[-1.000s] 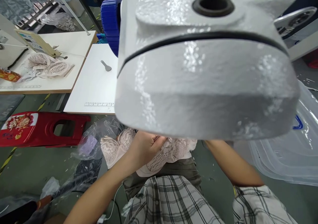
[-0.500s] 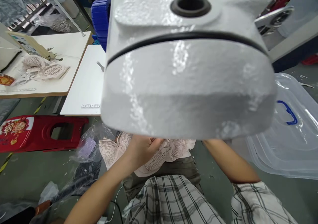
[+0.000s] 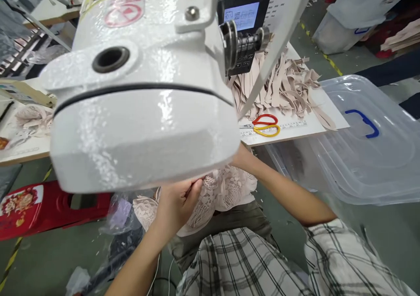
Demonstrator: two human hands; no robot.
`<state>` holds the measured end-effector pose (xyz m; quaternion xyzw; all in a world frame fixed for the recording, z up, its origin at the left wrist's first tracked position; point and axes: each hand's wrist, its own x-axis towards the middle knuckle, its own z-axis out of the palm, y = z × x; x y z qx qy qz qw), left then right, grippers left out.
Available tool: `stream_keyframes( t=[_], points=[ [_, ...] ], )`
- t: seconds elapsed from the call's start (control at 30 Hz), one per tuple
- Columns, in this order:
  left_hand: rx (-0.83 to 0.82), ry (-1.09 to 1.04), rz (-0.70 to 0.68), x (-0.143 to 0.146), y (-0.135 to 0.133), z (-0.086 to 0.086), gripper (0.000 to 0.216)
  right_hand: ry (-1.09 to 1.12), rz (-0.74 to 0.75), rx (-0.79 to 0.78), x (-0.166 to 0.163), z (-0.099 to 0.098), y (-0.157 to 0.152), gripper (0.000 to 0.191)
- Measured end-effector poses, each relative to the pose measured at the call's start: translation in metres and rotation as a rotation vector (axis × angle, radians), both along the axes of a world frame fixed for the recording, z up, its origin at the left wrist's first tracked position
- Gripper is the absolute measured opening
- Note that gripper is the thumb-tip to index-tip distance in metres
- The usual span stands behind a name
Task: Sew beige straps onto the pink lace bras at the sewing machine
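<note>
My left hand (image 3: 177,202) is closed in a pinch on a piece of pale pink lace fabric (image 3: 219,191) that lies in my lap, just under the head of a white sewing machine (image 3: 141,95). My right forearm (image 3: 285,191) reaches forward under the machine; the right hand itself is hidden behind the machine head. The lace bunches between the two arms.
Red and yellow scissors (image 3: 264,125) and a pile of beige strips (image 3: 285,86) lie on the white table (image 3: 324,121) to the right. A clear plastic bin with a blue handle (image 3: 364,143) stands at right. A red stool (image 3: 36,208) and plastic bags (image 3: 118,213) are on the floor at left.
The view has swung right, so the machine head now sits left and the scissors, strips and screen show. My left hand stays pinched on the lace.
</note>
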<state>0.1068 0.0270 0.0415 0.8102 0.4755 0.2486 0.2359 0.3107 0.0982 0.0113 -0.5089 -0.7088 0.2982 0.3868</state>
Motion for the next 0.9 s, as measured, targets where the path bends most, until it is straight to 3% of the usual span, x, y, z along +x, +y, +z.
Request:
stream_keyframes(
  t=[0.33,0.9],
  points=[
    [0.149,0.076,0.032,-0.006,-0.005,-0.008,0.027,0.090,-0.014,-0.013,-0.006,0.002,-0.002,0.007],
    [0.293,0.096,-0.086,0.005,-0.002,-0.012,0.026,0.168,0.008,0.106,-0.001,-0.002,-0.004,0.003]
  ],
)
